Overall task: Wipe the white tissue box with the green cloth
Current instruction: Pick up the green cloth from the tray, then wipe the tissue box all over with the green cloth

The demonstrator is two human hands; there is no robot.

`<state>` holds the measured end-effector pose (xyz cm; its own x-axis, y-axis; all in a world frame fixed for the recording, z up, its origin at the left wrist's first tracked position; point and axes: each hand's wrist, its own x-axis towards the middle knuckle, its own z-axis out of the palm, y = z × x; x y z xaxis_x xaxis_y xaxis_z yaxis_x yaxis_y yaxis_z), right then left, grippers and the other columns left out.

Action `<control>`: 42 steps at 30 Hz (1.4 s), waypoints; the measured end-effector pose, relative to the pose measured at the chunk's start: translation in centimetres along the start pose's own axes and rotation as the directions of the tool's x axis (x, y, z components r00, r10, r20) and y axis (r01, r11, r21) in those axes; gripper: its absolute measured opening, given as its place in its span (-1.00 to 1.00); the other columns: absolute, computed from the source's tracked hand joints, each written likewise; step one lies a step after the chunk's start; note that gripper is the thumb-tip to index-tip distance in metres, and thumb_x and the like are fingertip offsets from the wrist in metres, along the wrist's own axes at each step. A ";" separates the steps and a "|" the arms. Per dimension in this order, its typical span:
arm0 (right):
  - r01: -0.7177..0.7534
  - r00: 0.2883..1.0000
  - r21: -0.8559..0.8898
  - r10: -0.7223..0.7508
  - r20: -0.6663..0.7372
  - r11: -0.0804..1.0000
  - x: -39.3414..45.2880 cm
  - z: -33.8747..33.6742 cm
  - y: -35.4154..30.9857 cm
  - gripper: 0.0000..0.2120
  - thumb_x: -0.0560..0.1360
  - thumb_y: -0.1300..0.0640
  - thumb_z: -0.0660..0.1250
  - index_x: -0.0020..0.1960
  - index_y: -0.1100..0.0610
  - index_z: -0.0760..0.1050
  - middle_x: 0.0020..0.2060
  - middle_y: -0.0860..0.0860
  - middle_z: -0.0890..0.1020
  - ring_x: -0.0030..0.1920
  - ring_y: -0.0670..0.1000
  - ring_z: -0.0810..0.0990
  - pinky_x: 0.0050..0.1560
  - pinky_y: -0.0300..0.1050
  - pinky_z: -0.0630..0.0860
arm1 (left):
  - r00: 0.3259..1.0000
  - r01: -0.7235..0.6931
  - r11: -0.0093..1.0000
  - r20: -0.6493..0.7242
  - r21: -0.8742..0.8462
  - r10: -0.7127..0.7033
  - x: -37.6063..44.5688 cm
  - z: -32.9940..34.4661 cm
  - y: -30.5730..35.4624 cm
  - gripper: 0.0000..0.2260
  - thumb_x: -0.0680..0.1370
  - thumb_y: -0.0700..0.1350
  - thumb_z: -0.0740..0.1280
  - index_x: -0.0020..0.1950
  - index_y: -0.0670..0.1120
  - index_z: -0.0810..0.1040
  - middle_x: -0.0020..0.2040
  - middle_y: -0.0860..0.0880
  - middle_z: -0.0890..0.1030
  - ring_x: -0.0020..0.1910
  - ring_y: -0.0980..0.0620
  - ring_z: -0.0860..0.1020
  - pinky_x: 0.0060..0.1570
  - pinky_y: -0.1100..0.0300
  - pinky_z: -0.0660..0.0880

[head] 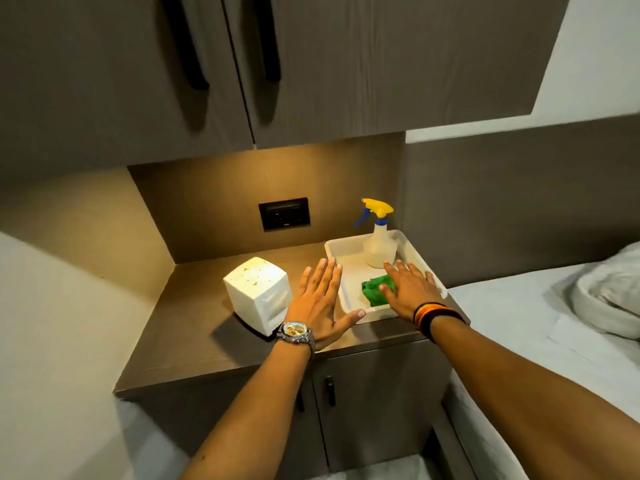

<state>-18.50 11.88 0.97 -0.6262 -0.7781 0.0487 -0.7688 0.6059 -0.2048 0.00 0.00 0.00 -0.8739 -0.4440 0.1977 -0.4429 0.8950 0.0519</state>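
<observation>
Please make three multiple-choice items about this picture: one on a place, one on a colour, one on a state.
1. Where does the green cloth lie?
A. in the white tray
B. on the bed
C. on the tissue box

2. What colour is the spray bottle head?
A. red
B. yellow
C. black

3. How is the left hand?
A. closed on the cloth
B. open, fingers spread
C. gripping the bottle

Answers: 1 A, the cloth sits inside the tray rim. 2 B, the nozzle is yellow with a blue trigger. 3 B, it holds nothing, beside the tissue box.

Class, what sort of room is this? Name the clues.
Probably a bedroom: a bed with white sheets beside a brown wooden bedside cabinet, with grey-brown wall cupboards overhead.
</observation>
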 end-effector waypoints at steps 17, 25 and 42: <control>-0.082 0.974 -0.002 0.080 0.210 0.997 7.1 4.2 0.1 -0.46 0.31 -0.26 0.47 0.14 0.07 0.56 0.04 0.09 0.66 0.04 0.15 0.60 0.02 -0.02 0.54 | 0.959 -0.064 0.997 0.273 -0.045 0.074 5.5 7.5 -0.8 0.00 0.47 0.53 0.04 0.64 -0.05 -0.26 0.63 -0.04 -0.30 0.61 -0.02 -0.27 0.58 0.02 -0.24; -0.116 0.993 0.025 0.116 0.010 0.993 6.2 4.1 0.1 -0.81 0.51 0.10 0.28 0.09 0.15 0.52 0.02 0.19 0.65 0.03 0.26 0.61 0.01 0.07 0.55 | 0.971 -0.116 0.992 0.205 -0.052 0.124 5.2 4.1 -2.0 0.02 0.44 0.53 0.02 0.65 -0.11 -0.19 0.65 -0.09 -0.20 0.63 -0.07 -0.21 0.59 -0.08 -0.19; 0.631 0.770 0.220 -0.564 -0.300 0.744 4.5 -2.9 -21.0 -0.63 0.42 0.29 0.42 0.20 0.07 0.58 0.17 0.09 0.65 0.26 0.18 0.54 0.34 0.11 0.43 | 0.886 0.415 0.859 -0.081 -0.300 -0.457 -5.4 -0.6 -16.2 0.24 0.28 0.60 0.23 0.63 -0.10 -0.27 0.63 -0.08 -0.31 0.59 -0.03 -0.33 0.58 -0.05 -0.23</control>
<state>-5.56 -3.85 8.29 -0.0877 -0.8906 0.4462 -0.9384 -0.0764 -0.3369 12.07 -12.10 -1.31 -0.5558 -0.7987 0.2307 -0.6831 0.5969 0.4207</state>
